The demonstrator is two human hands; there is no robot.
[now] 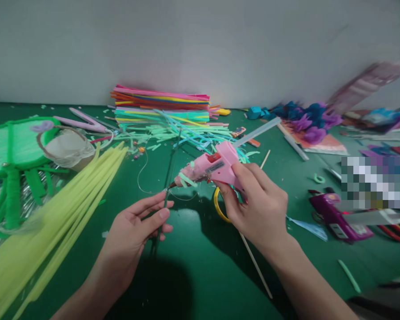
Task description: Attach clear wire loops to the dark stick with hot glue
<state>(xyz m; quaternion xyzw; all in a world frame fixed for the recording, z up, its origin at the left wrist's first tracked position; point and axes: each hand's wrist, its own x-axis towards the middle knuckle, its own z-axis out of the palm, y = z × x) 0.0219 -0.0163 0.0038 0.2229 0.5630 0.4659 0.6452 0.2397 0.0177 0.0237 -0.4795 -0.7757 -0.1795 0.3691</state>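
Observation:
My right hand (256, 204) grips a pink hot glue gun (210, 168) with a clear glue stick poking out of its back. The gun's nozzle points left and down at a thin dark green stem wire (170, 173). My left hand (138, 222) pinches that wire between thumb and fingers just below the nozzle tip. The wire runs up and away over the green table (193, 266). A thin loop of bare wire (143, 178) lies under the gun.
A bundle of yellow-green pipe cleaners (53, 222) lies at the left. Stacked coloured pipe cleaners (162, 106) sit by the wall, pale green cut pieces (173, 133) in front. Paper flowers (306, 120) and a purple glue gun (335, 220) are at right, and a wooden skewer (255, 266) lies below my right hand.

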